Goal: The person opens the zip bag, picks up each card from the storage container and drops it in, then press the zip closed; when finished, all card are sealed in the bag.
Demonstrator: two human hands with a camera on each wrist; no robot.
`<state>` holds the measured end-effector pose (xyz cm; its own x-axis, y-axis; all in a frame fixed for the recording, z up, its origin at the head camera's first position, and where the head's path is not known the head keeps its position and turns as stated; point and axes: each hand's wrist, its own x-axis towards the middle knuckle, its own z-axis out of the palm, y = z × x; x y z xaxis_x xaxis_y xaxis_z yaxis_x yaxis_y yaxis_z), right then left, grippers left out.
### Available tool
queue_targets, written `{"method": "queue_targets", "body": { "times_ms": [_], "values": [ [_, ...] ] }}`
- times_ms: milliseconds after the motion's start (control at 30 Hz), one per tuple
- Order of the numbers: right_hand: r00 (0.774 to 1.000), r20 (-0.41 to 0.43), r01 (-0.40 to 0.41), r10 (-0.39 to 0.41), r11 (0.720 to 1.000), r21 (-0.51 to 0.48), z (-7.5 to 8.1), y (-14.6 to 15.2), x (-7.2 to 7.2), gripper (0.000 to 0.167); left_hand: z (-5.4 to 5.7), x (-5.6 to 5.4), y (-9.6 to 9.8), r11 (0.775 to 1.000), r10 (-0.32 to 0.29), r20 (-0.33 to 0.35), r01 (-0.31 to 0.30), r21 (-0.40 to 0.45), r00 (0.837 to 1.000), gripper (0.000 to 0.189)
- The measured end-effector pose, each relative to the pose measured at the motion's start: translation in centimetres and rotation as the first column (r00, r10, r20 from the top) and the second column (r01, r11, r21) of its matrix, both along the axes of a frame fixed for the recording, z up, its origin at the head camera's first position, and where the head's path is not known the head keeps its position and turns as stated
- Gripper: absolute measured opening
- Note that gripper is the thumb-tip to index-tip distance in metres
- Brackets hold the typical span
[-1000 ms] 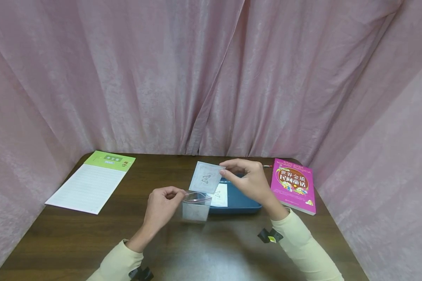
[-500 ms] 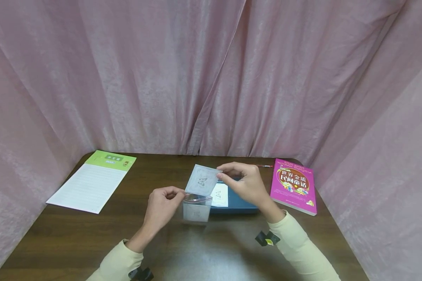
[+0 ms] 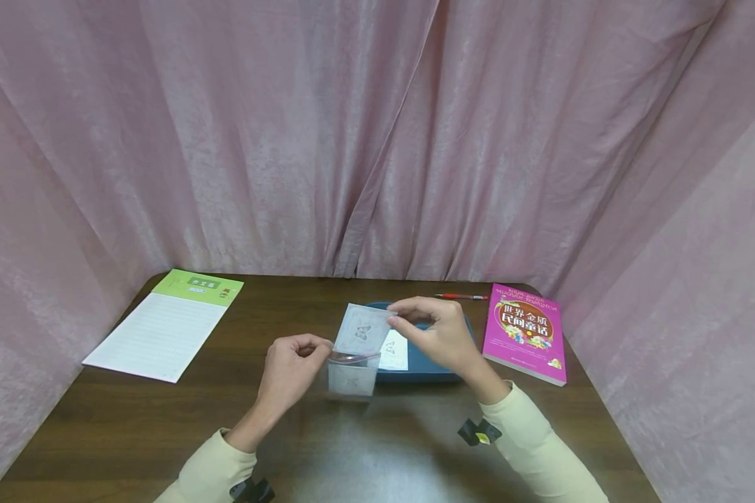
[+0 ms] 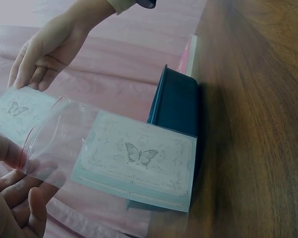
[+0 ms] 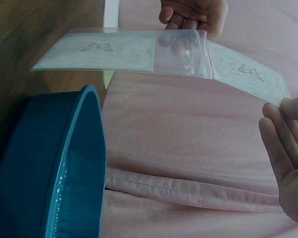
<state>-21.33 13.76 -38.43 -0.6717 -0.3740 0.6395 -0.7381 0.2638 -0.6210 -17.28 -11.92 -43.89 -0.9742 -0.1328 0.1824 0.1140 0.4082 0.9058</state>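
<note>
My left hand (image 3: 292, 370) pinches the rim of a clear zip bag (image 5: 179, 52) by its red-lined mouth. A pale card with a butterfly print (image 4: 139, 158) lies inside the bag. Between thumb and fingertips, my right hand (image 3: 443, 339) holds a second butterfly card (image 3: 361, 328) by its upper right corner. That card's lower edge is at the bag's mouth, and in the right wrist view it overlaps the red seal line; how far in it reaches is hard to tell. Behind the bag stands a blue bin (image 5: 32, 148), with another butterfly card (image 3: 395, 351) in or against it.
A pink book (image 3: 523, 334) lies right of the bin on the wooden table (image 3: 226, 447). Near the back edge is a red pen (image 3: 462, 297). A lined pad with a green header (image 3: 163, 335) lies at the left. Pink curtains (image 3: 258, 140) surround the table.
My right hand has moved down and slightly left, bringing the card lower, to the bag's mouth. More of the red pen and the bin shows. My left hand has stayed in place.
</note>
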Motion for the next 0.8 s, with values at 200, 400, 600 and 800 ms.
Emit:
{"method": "queue_targets", "body": {
  "times_ms": [200,400,600,800],
  "values": [
    [0.999,-0.041,0.005,-0.004,1.0,0.017,-0.5,-0.3,0.0,0.019,-0.1,0.0,0.0,1.0,0.01,-0.007,-0.01,-0.003,1.0,0.013],
    [0.999,-0.037,-0.024,0.025,0.999,0.037,-1.1,-0.6,0.0,0.018,-0.1,0.0,0.0,1.0,0.005,-0.008,-0.005,0.001,1.0,0.013],
    [0.999,0.005,-0.046,0.046,0.998,0.051,-1.8,-1.0,0.1,0.017,0.1,0.0,0.0,1.0,0.001,-0.009,-0.001,0.006,1.0,0.013],
    [0.998,0.029,-0.055,0.053,0.996,0.063,-2.5,-1.3,0.0,0.015,0.3,0.1,0.0,1.0,0.009,-0.006,-0.009,0.004,1.0,0.012]
  ]
}}
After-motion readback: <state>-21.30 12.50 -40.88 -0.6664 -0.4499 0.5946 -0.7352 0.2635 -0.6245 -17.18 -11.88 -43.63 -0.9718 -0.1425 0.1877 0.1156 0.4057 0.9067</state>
